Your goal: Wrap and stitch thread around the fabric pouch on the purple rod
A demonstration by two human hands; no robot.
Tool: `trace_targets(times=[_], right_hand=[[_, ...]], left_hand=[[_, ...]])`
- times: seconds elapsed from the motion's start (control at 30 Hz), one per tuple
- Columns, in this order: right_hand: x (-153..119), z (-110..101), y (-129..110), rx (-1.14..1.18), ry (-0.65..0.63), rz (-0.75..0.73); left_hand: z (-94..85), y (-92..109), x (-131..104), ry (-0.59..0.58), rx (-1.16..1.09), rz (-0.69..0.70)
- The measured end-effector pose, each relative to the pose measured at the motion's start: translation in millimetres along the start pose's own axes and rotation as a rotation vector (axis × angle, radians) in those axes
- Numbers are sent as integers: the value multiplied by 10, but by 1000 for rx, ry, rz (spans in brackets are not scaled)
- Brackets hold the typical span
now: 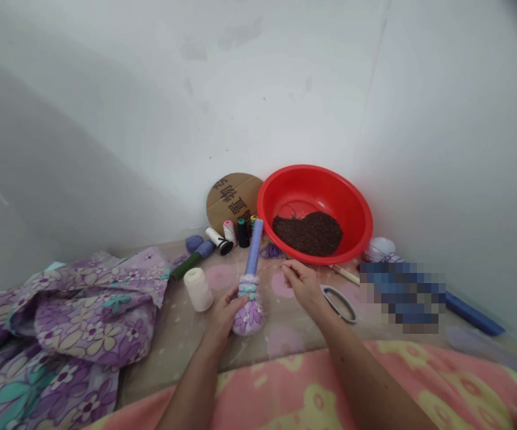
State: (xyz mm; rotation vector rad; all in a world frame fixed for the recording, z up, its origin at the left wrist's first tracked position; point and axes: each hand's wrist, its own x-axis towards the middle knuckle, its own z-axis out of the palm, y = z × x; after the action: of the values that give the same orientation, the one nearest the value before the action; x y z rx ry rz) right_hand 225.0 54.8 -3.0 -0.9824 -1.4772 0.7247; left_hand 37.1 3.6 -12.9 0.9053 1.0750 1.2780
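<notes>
My left hand (225, 313) is wrapped round a stick with a stuffed floral cloth head (248, 315), bound at its neck by several turns of cord or gathered cloth. Its lavender handle (254, 248) points up and away from me. To the right, clear of the cloth head, my right hand (301, 282) is closed in a pinch. Whatever lies between those fingertips, perhaps a thread, is too fine to make out. A cone of white thread (198, 289) stands just left of my left hand. Beside my right wrist lies a pale oval ring (339, 304).
A red basin (357, 209) holding dark brown grains rests at the back, next to a round cardboard piece (229, 200). Several thread spools (243, 233) line the wall. Floral purple cloth (92, 316) is heaped at left; a pink-yellow blanket (280, 397) lies in front.
</notes>
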Motion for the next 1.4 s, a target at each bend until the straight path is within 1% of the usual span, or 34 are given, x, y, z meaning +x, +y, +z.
trace_targets(times=[0.07, 0.1, 0.13, 0.17, 0.23, 0.33, 0.43, 0.5, 0.6, 0.7, 0.83, 1.0, 1.2, 1.3, 1.4], right_hand=[[-17, 37, -17, 79, -38, 34], [-19, 36, -36, 117, -16, 36], [-17, 24, -61, 153, 32, 31], [-11, 2, -89, 186, 107, 17], [7, -63, -145, 233, 284, -25], [44, -175, -209, 236, 500, -65], [77, -264, -258, 185, 625, -93], [95, -308, -286, 154, 671, -103], [113, -364, -298, 105, 708, -114], [124, -417, -261, 79, 724, -133], [134, -474, -189, 53, 732, -109], [145, -514, -113, 32, 735, -91], [151, -562, -86, -45, 769, -93], [146, -571, -94, -93, 780, -106], [133, -561, -108, -119, 757, -123]], left_hand=[[-4, 0, 3, -4, 3, 11], [-9, -3, 7, -2, 4, 15], [-16, -9, 12, 2, 4, 15], [-24, -15, 17, 1, 1, 14], [-38, -28, 25, -16, -9, 14], [-43, -34, 28, -35, -20, 23], [-36, -25, 24, -27, -15, 25], [-34, -21, 24, -27, -5, 23], [-42, -26, 30, -26, 10, 30], [-53, -39, 46, -20, 12, 33], [-61, -58, 71, 0, 16, 13], [-70, -60, 70, -43, 0, 25], [-75, -68, 70, -21, 29, 20], [-84, -73, 79, 21, 70, 82], [-80, -12, 59, 108, 191, 238]])
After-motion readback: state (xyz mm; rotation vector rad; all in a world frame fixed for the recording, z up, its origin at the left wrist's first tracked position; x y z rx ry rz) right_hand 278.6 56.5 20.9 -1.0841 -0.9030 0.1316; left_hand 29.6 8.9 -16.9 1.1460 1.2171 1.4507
